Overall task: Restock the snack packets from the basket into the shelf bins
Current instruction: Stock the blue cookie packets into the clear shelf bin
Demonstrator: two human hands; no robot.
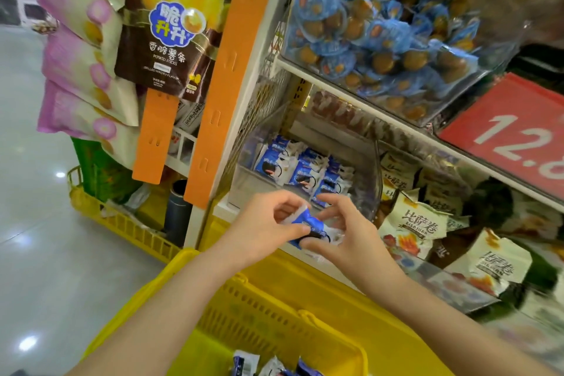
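Hands are both on the same little bunch of blue-and-white packets (309,226). The left hand (266,223) pinches it from one side and the right hand (348,233) curls round the other, so they sit close together with the bunch between them. Looks like the person is squaring the packets up so they can go in as a tidy stack rather than getting dumped.

The bunch hangs just in front of the clear bin (241,180) on the lower shelf, above the yellow basket (250,311). That bin already has rows of matching packets standing on edge at the back, with free space near the front, so it's my guess for where these go.

A few more blue packets (276,366) still lie in the basket, so the job isn't finished. The neighbouring bin (457,276) holds cream-coloured packets, and the upper bin (427,119) is piled with blue-wrapped round snacks.
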